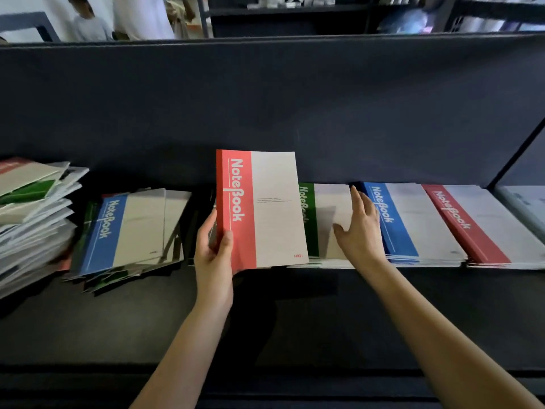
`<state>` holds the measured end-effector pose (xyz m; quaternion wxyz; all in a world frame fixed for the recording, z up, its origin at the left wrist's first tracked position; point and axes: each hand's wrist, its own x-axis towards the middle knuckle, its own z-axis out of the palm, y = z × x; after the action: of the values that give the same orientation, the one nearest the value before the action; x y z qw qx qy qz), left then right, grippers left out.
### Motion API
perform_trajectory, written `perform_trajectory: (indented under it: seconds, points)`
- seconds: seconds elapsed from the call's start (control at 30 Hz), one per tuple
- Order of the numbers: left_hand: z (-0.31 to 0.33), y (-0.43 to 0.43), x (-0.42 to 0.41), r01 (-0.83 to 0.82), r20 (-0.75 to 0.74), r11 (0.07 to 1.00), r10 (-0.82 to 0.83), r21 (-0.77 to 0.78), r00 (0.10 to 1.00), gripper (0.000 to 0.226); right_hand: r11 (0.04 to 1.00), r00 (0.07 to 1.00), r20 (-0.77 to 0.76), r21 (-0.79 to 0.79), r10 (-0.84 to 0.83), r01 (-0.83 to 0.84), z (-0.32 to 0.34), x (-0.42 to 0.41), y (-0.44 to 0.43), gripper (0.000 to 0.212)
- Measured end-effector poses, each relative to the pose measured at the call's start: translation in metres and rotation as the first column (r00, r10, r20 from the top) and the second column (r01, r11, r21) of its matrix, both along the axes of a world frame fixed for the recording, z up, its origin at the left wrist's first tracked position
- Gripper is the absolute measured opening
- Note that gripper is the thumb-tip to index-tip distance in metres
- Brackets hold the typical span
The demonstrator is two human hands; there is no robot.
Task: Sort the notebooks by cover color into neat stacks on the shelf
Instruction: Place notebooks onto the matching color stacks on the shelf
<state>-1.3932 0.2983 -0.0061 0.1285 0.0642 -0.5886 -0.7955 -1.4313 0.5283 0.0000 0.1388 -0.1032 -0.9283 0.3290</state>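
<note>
Over the middle of the shelf [295, 314], the left hand [213, 255] is gripping the red notebook [262, 208], the right hand [361, 228] lying open; it wants landing squarely atop the red stack [469, 231].

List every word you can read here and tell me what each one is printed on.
"NoteBook": red notebook held by the left hand.
"NoteBook": blue notebook on the left.
"NoteBook": top of the green stack.
"NoteBook": top of the blue stack.
"NoteBook": top of the red stack.
Fine print and the small red mark on the held red notebook: too small to read.
</note>
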Motion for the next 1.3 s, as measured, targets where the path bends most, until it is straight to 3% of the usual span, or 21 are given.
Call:
perform_trajectory:
  seconds: [0.13,0.2,0.3,0.37,0.57,0.73,0.93,1.07,1.17,1.3]
  points:
    - [0.001,0.010,-0.002,0.049,0.001,0.999,-0.049,0.021,0.999,0.042,0.995,0.995,-0.091,-0.091,0.029,-0.037,0.010,0.017,-0.004,0.056]
    - [0.003,0.021,-0.003,0.074,-0.006,0.997,-0.074,0.028,0.997,0.044,0.964,0.989,-0.104,-0.236,0.100,-0.123,0.015,0.027,-0.006,0.054]
    - [0.006,0.043,-0.003,0.134,-0.016,0.991,-0.134,0.009,0.991,0.038,0.800,0.965,-0.067,-0.546,0.254,-0.248,0.021,0.043,-0.002,0.063]
    - [0.007,0.057,-0.003,0.173,-0.027,0.985,-0.173,-0.010,0.985,0.037,0.723,0.948,-0.028,-0.640,0.317,-0.261,0.020,0.048,0.004,0.053]
    - [0.007,0.097,-0.009,0.242,-0.033,0.969,-0.244,-0.054,0.969,0.038,0.646,0.981,-0.038,-0.748,0.190,-0.154,0.008,0.056,0.043,0.058]
    - [0.011,0.140,-0.016,0.351,-0.004,0.929,-0.354,-0.118,0.935,0.037,0.668,0.997,-0.082,-0.741,0.001,-0.061,0.007,0.065,0.090,0.071]
    - [0.017,0.197,-0.016,0.516,-0.007,0.850,-0.520,-0.106,0.854,0.048,0.676,0.968,-0.140,-0.736,-0.210,0.040,0.014,0.074,0.162,0.067]
    - [0.018,0.220,-0.019,0.480,-0.040,0.783,-0.536,-0.395,0.843,0.042,0.709,0.971,-0.105,-0.700,-0.217,0.083,0.026,0.077,0.223,0.064]
    - [0.017,0.239,-0.024,0.430,0.009,0.610,-0.570,-0.666,0.822,0.038,0.793,0.983,-0.034,-0.596,-0.179,0.124,0.035,0.078,0.257,0.061]
    - [0.014,0.273,-0.025,0.289,-0.004,0.394,-0.596,-0.872,0.803,0.035,0.911,0.975,0.047,-0.349,-0.218,0.220,0.036,0.079,0.275,0.060]
